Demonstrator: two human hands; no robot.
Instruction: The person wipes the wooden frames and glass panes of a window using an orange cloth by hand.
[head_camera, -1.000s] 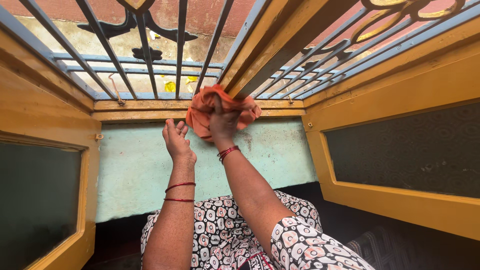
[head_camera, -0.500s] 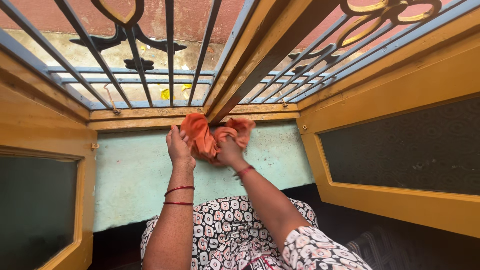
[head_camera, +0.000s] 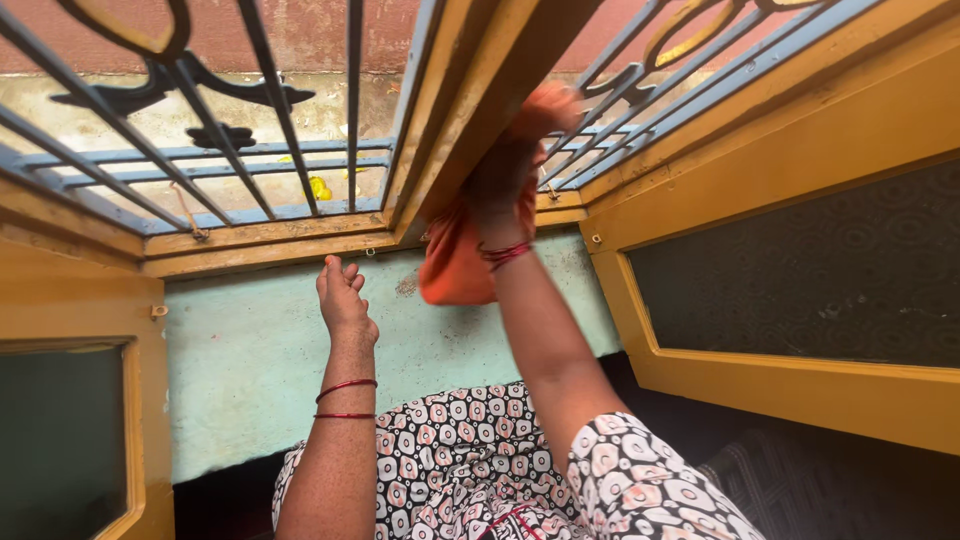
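Looking down through the head camera, I take the yellow centre post (head_camera: 455, 130) of the window as my landmark. My right hand (head_camera: 497, 190) is raised against the right face of that post, fingers closed around an orange cloth (head_camera: 455, 265). Part of the cloth is bunched above the hand, pressed to the post near the blue-grey grille bars (head_camera: 620, 110); that upper part is blurred. The rest hangs below the wrist, in front of the pale green wall (head_camera: 250, 360) under the sill. Red bangles (head_camera: 503, 254) sit on that wrist, just above the hanging fold.

My left hand (head_camera: 343, 300) is lower and to the left of the post, well apart from the cloth. Its fingers are loosely extended and hold nothing; the hand is close against the green wall, though I cannot tell whether it touches. Two thin red bangles (head_camera: 345, 398) ring that forearm.

Left of the post, more grille bars (head_camera: 260, 110) cross the opening above the wooden sill (head_camera: 260, 245). Right of the post, an open yellow shutter (head_camera: 800, 290) with dark patterned glass swings inward. Another shutter (head_camera: 90, 400) stands at the far left. Below, a black-and-white patterned garment (head_camera: 460, 460) covers my lap.
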